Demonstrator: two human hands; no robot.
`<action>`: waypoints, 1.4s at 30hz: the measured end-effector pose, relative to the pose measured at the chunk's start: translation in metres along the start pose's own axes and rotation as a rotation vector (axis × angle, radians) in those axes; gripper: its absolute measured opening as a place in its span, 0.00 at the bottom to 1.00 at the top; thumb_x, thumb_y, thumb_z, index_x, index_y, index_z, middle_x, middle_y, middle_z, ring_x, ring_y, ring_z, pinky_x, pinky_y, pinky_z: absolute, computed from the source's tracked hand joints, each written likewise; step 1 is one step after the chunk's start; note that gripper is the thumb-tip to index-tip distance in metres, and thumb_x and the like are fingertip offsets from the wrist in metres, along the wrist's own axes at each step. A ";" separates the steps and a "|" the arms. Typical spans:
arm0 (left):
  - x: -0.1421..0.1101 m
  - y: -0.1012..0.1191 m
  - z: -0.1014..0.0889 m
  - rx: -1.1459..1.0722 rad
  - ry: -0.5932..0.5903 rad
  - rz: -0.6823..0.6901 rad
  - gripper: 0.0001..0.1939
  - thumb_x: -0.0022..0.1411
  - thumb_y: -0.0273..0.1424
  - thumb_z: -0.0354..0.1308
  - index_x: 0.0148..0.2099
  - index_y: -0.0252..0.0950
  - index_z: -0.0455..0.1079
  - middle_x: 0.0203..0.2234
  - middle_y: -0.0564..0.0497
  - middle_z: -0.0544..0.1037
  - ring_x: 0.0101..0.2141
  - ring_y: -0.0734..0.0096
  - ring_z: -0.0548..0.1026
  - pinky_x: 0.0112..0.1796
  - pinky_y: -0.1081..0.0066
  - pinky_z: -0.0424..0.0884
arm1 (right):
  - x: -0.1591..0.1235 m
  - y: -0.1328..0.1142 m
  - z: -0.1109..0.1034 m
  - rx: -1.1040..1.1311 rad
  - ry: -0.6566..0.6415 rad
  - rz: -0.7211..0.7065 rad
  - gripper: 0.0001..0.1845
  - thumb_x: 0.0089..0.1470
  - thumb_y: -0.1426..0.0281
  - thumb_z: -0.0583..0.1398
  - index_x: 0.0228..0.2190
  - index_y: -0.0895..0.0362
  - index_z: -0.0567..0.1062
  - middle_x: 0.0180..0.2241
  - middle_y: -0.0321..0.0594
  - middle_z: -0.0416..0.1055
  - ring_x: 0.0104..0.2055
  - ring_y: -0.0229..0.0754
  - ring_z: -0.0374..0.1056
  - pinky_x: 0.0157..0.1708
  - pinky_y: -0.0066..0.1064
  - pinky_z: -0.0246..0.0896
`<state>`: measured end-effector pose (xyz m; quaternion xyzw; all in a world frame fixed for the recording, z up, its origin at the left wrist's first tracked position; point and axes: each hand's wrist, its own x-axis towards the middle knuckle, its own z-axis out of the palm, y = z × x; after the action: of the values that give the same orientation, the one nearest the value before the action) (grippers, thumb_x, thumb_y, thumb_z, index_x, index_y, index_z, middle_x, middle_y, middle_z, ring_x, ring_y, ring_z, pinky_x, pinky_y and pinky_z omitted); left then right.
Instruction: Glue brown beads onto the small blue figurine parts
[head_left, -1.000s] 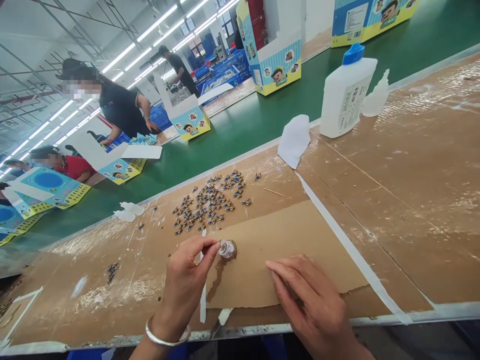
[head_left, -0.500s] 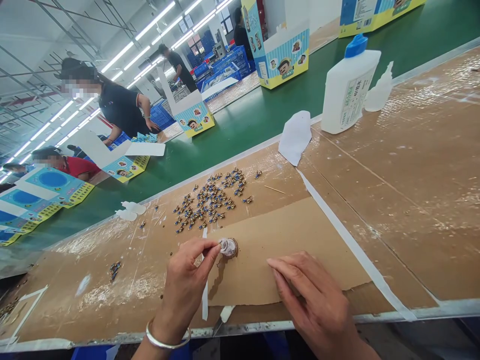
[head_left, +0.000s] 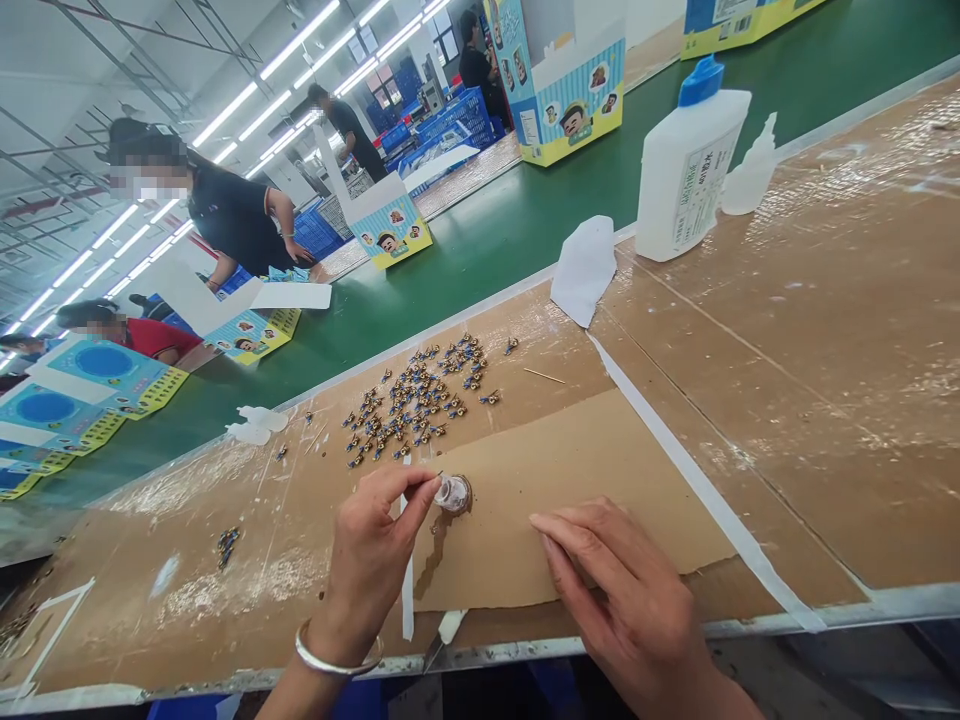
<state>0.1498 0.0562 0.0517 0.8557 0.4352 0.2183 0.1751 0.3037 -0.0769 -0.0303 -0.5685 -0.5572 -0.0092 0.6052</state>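
Observation:
My left hand (head_left: 382, 530), with a metal bangle at its wrist, pinches thumb and forefinger together at the rim of a small whitish cup (head_left: 453, 493). A tiny dark bit shows at those fingertips, too small to name. The cup sits on a cardboard sheet (head_left: 570, 460), with a dark stain running below it. Over the sheet's right part hovers my right hand (head_left: 619, 580), thumb and forefinger pressed together; what they hold, if anything, is hidden. Beyond the left hand lies a spread of tiny blue-and-gold figures (head_left: 412, 405).
A white glue bottle (head_left: 690, 165) with a blue cap and a small dropper bottle (head_left: 750, 175) stand at the right back. White paper (head_left: 585, 270), a thin stick (head_left: 544, 376) and a white-handled blade (head_left: 450, 628) lie around. Printed boxes (head_left: 574, 100) line the green belt (head_left: 480, 215); people work behind it.
The view has shifted slightly, so the bottles and paper appear a little further left. Both hands keep nearly the same pose, the left still at the cup.

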 end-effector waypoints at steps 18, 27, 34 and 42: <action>0.001 -0.002 0.000 0.114 -0.007 0.076 0.06 0.58 0.34 0.57 0.32 0.39 0.74 0.28 0.53 0.79 0.31 0.69 0.75 0.37 0.69 0.68 | 0.003 -0.002 -0.001 -0.010 0.021 0.009 0.14 0.54 0.82 0.55 0.41 0.58 0.70 0.33 0.40 0.68 0.34 0.37 0.63 0.35 0.33 0.59; 0.001 0.000 -0.002 0.086 0.013 0.042 0.05 0.56 0.34 0.59 0.31 0.40 0.74 0.28 0.55 0.79 0.31 0.71 0.75 0.37 0.72 0.68 | 0.000 0.000 -0.001 0.005 0.014 0.012 0.15 0.52 0.83 0.56 0.42 0.60 0.69 0.34 0.41 0.68 0.35 0.38 0.63 0.36 0.34 0.59; -0.032 -0.008 -0.026 -0.042 0.205 -0.289 0.10 0.51 0.41 0.63 0.33 0.40 0.76 0.28 0.55 0.79 0.30 0.71 0.75 0.34 0.75 0.69 | 0.002 0.001 -0.003 -0.049 0.017 -0.035 0.12 0.54 0.81 0.56 0.41 0.60 0.70 0.34 0.41 0.68 0.37 0.37 0.64 0.38 0.32 0.60; -0.107 -0.068 -0.046 -0.243 0.524 -0.673 0.18 0.41 0.40 0.69 0.34 0.36 0.76 0.29 0.53 0.79 0.33 0.68 0.75 0.39 0.75 0.70 | -0.009 0.016 -0.008 -0.166 -0.090 -0.097 0.11 0.60 0.68 0.53 0.43 0.57 0.71 0.37 0.39 0.70 0.39 0.36 0.67 0.43 0.30 0.60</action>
<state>0.0239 0.0109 0.0337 0.5553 0.6904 0.4085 0.2194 0.3163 -0.0823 -0.0451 -0.5891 -0.6078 -0.0591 0.5292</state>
